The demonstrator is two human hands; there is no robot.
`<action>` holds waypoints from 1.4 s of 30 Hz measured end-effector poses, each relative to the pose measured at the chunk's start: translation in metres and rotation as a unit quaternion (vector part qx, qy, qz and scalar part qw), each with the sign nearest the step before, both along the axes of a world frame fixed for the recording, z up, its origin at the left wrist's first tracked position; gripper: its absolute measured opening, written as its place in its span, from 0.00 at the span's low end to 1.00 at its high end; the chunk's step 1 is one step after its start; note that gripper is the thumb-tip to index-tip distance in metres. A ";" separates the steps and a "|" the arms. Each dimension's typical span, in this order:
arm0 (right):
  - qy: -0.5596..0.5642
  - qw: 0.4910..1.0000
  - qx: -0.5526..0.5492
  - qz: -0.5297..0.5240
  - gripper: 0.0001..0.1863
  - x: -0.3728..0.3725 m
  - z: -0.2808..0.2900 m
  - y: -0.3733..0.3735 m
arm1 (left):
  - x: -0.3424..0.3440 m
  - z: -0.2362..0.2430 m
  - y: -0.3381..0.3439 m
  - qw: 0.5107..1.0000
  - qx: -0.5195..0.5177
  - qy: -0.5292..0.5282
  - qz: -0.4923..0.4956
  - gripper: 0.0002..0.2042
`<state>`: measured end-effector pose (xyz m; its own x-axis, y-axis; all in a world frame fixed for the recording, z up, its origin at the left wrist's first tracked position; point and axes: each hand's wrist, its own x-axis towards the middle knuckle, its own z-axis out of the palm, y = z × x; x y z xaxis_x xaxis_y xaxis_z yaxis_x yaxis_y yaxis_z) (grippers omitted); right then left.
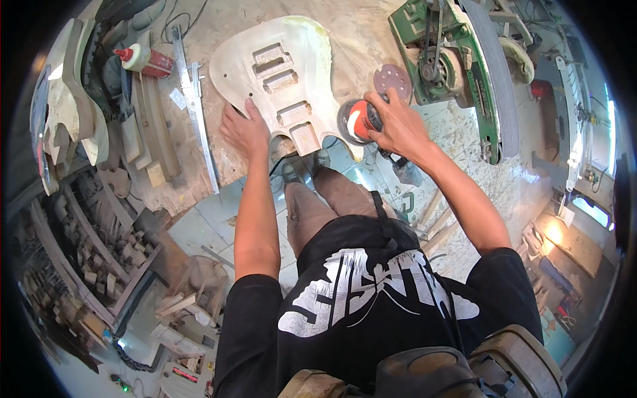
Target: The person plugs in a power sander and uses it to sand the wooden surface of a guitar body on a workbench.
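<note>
A pale wooden electric guitar body (292, 63) lies on the workbench (196, 40), its several routed cavities facing up and its horns toward me. My left hand (245, 127) presses on its left edge, thumb out on the top face and fingers spread. Wrapped round a red and black orbital sander (358, 121) is my right hand (400, 126). The sander's round pad sits against the body's right edge, near the right horn. Just beyond it a brown sanding disc (393, 81) with holes lies on the bench.
A green belt sander (458, 66) stands at the right. Metal rulers (192, 99), wood strips (156, 119) and a glue bottle (146, 60) with a red cap lie left of the body. More guitar bodies (73, 99) stand far left, above a rack of wood offcuts (113, 252).
</note>
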<state>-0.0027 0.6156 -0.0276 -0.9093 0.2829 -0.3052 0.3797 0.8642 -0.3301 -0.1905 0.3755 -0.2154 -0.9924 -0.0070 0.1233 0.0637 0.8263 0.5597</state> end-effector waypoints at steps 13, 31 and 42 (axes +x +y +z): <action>0.027 0.999 -0.012 0.022 0.32 -0.001 -0.006 -0.004 | 0.000 0.001 0.001 1.000 -0.012 -0.009 0.006 0.30; 0.043 0.999 0.033 0.000 0.31 -0.013 -0.012 0.011 | 0.000 0.011 0.003 0.999 -0.018 -0.025 -0.007 0.31; 0.042 0.998 0.003 0.046 0.32 -0.049 -0.013 -0.004 | -0.002 0.003 -0.003 1.000 -0.015 -0.016 -0.007 0.30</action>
